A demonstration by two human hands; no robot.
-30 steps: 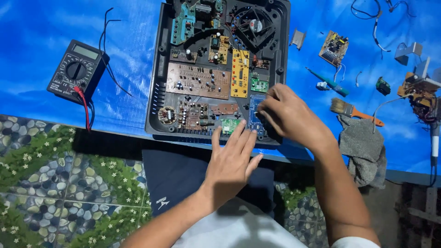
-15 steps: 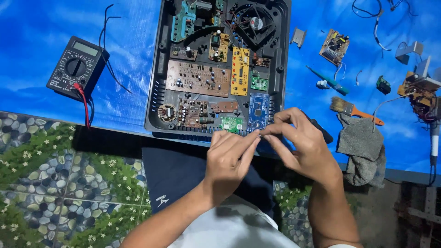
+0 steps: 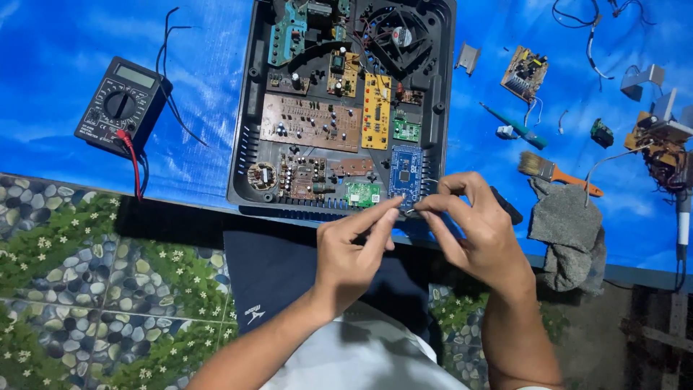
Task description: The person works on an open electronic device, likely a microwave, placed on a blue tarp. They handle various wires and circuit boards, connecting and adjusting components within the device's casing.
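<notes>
My left hand (image 3: 354, 249) and right hand (image 3: 473, 231) meet fingertip to fingertip at the near edge of the worktop (image 3: 202, 115), pinching a thin wire (image 3: 413, 211) between them; what else they grip, I cannot tell. Just beyond sits the blue circuit board (image 3: 405, 173) inside the black open case (image 3: 245, 144). Right, a grey rag (image 3: 570, 227) and paintbrush (image 3: 552, 172). Far left, the multimeter (image 3: 121, 105).

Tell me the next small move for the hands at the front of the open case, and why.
Probably lower the thin wire toward the blue board: the left hand and right hand pinch it together just in front of that board, at the open case's front edge.
</notes>
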